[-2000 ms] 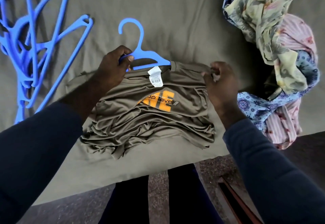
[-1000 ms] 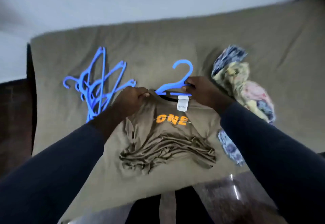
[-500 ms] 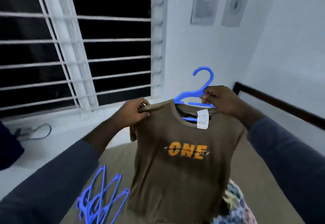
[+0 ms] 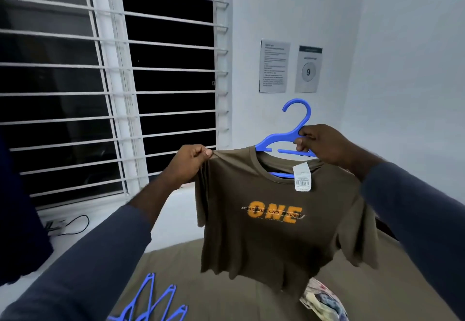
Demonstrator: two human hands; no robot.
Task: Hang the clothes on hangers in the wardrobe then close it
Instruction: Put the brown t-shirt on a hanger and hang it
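Above the bed (image 4: 226,303) I hold the shirt (image 4: 276,240) off the sheet; the wardrobe is not in view. I judge the step to be seating the shirt squarely before I carry it off. It hangs skewed, with the hanger (image 4: 284,136) showing through the neck hole and its left arm bare above the collar. My left grip (image 4: 187,163) is pinched on the shoulder seam. I would draw that seam outward and slip it over the arm's tip. My right grip (image 4: 324,144) is clamped on the hanger just under the hook, and it should stay level so the cloth cannot slide off.

The bed sheet is matte olive. The shirt is a thin brown knit, limp and rippled at the hem, with an orange ONE print. The hanger is smooth blue plastic with a rounded hook. A white paper tag (image 4: 302,177) dangles at the collar.
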